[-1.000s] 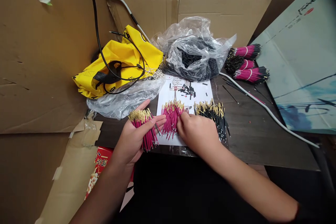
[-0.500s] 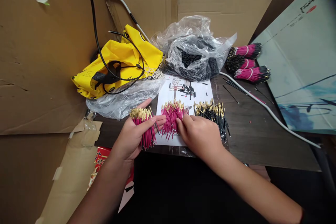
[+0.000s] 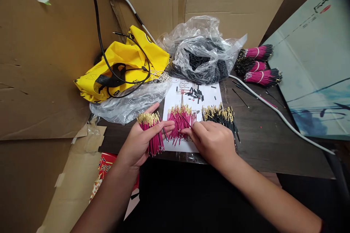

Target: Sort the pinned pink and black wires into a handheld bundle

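Note:
A thick bundle of short magenta wires (image 3: 155, 140) with gold pin ends, a few black ones among them, rests in my left hand (image 3: 138, 140). The thumb presses on the bundle while the fingers stretch out to the right. My right hand (image 3: 213, 140) is closed in a pinch on a single thin wire (image 3: 187, 119), at the right side of a loose pile of magenta wires (image 3: 175, 125). That pile lies on a printed white sheet (image 3: 168, 98). Right behind my right hand is a pile of black wires (image 3: 220, 114) with gold ends, partly covered by the hand.
Several black sleeves (image 3: 195, 94) are scattered on the sheet. Behind stands a clear plastic bag (image 3: 202, 62) full of black pieces. A yellow bag (image 3: 117, 58) with black cable is at left. Tied wire bundles (image 3: 262, 76) and a white cable (image 3: 290, 122) lie right.
My right hand has drawn back slightly to the right from the magenta pile, and a wire now shows at its fingertips. The left hand has shifted slightly right with its bundle.

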`<move>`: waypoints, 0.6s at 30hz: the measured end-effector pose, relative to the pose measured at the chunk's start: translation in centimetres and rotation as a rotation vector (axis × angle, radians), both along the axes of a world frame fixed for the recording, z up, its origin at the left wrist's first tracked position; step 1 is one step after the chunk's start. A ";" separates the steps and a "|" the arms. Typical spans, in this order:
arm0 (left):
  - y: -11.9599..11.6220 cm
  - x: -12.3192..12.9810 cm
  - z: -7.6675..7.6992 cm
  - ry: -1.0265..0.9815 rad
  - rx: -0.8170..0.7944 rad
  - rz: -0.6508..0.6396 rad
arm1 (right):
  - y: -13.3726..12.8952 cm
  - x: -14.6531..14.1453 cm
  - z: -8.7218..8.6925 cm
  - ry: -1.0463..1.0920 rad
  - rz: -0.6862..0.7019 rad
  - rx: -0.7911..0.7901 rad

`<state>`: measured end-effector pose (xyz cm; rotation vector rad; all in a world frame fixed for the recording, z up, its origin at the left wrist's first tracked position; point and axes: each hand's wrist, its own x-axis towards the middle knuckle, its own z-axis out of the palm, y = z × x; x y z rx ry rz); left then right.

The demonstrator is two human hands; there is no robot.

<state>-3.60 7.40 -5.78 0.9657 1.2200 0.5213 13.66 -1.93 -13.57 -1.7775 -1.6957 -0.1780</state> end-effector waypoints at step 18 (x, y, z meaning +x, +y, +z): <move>-1.1 1.3 0.6 -0.029 -0.050 0.002 | -0.9 1.0 0.6 0.012 0.106 0.033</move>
